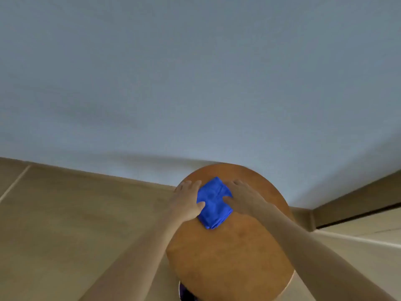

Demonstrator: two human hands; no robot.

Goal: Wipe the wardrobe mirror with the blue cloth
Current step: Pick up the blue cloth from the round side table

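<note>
cloth [213, 206], blue and folded, lying on round brown counter [230, 253], left hand [187, 199] and right hand [244, 198] flat with fingers relaxed, touching its opposite edges, pale wall [195, 83] behind

One blue cloth [213, 205] is lying on one round surface [230, 257]; two hands, the left hand [187, 200] and the right hand [243, 198], are touching it.

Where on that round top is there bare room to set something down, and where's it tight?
The near half of the round top, from the blue cloth to the near rim, is bare. A bare strip lies beyond the cloth toward the wall. The far middle is crowded: left hand and right hand flank the cloth, touching it.
</note>
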